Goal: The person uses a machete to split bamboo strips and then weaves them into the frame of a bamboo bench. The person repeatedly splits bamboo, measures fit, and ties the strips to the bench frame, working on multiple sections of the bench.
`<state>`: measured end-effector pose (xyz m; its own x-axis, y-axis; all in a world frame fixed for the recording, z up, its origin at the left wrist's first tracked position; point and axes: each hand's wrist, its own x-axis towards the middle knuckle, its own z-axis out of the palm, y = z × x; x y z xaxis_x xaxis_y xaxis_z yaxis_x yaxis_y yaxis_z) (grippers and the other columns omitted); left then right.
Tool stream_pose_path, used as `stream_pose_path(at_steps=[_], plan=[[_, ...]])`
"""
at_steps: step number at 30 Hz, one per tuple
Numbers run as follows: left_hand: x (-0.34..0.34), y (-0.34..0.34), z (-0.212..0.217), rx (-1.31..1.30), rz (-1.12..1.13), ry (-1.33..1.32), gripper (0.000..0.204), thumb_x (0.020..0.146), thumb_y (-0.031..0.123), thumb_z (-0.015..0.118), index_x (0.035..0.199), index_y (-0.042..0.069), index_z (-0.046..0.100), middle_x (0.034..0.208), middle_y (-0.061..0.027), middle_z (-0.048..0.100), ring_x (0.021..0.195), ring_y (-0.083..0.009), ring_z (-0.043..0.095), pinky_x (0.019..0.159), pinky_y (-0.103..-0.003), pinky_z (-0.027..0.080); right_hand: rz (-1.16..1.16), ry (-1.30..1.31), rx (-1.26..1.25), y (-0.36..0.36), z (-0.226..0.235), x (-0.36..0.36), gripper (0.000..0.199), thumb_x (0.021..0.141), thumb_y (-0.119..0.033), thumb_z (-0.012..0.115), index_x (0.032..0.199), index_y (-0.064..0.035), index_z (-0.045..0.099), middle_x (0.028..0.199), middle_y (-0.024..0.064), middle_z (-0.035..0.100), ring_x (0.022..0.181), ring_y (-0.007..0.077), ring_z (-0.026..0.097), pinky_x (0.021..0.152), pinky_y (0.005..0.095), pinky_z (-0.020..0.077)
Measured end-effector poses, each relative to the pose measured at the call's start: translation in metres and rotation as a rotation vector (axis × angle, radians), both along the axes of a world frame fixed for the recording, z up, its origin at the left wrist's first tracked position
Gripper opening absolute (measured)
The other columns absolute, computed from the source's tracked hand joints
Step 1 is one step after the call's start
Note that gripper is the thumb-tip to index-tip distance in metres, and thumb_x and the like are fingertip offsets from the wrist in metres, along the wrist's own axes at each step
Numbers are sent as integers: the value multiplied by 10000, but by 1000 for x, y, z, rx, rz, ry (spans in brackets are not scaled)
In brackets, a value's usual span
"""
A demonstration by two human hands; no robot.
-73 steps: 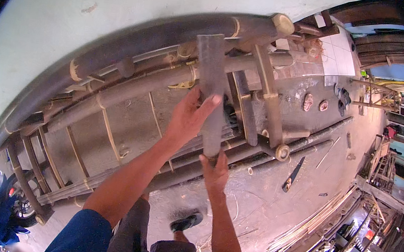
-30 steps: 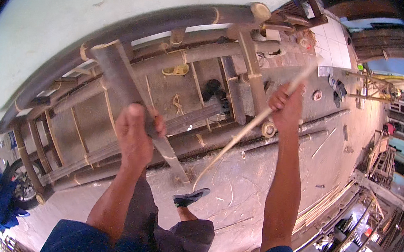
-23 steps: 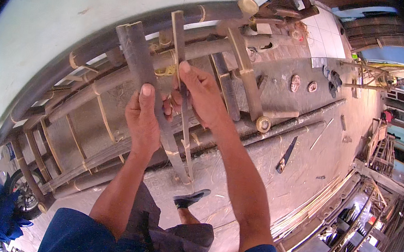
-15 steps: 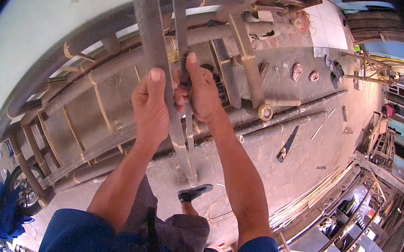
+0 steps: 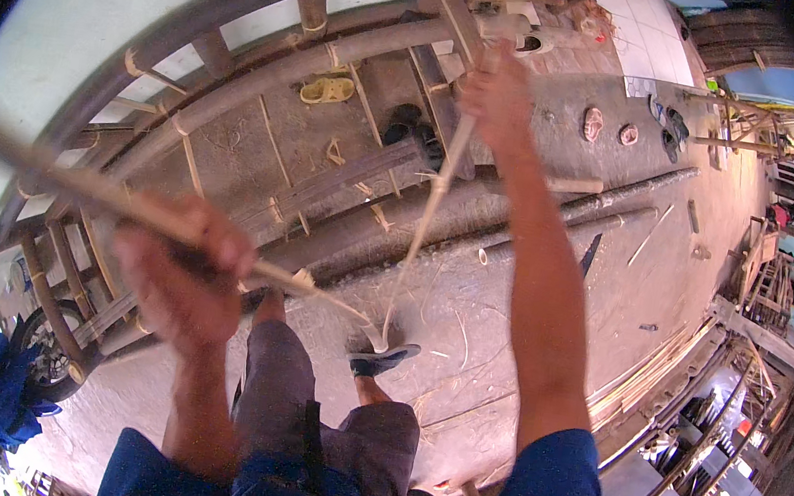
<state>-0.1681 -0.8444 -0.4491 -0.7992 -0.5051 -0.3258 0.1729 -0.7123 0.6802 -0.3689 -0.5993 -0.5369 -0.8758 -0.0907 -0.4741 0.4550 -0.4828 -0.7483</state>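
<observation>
Two halves of a split bamboo pole spread apart in a V, their low ends meeting at my sandalled foot (image 5: pixel 383 359) on the floor. My left hand (image 5: pixel 184 271), blurred by motion, is closed around the left bamboo half (image 5: pixel 50 171), which slants up to the left. Up at the far right, my right hand (image 5: pixel 497 97) grips the other bamboo half (image 5: pixel 430 203), its pale inner side showing. The upper end of that half is blurred. Behind both hands stands a long dark bamboo bench frame (image 5: pixel 243 51) against the wall.
Yellow clogs (image 5: pixel 327 91) and dark footwear (image 5: pixel 402 128) lie under the frame. A long bamboo pole (image 5: pixel 611 197), a saw (image 5: pixel 591 254) and pink sandals (image 5: pixel 593 123) are on the floor at right. Thin bamboo strips (image 5: pixel 649 378) lie in a pile nearer me. A wheel (image 5: pixel 52 354) stands at left.
My hands, close together on the bamboo before, have swung wide apart. The left half went down to the left, the right half up to the right, opening the split widely.
</observation>
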Motion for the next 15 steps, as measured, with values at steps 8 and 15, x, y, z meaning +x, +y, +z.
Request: stream_pose_path(at_steps=[8,15], plan=[[20,-16,14,-403,-230,151,566,956,663,442,883,103,476,597,-21,477,451,-120,461,423,-269,408,-260,167,210,80,-15,7,484,980,-590,504,846,-126,538,570,-52,359,414,64,287,351,239,223],[34,-30,12,-438,-320,300,532,983,621,440,849,106,474,586,-24,462,417,-104,435,355,-243,396,-157,419,724,66,-16,-17,428,998,-511,522,868,-104,542,582,-37,412,431,81,353,361,251,265]])
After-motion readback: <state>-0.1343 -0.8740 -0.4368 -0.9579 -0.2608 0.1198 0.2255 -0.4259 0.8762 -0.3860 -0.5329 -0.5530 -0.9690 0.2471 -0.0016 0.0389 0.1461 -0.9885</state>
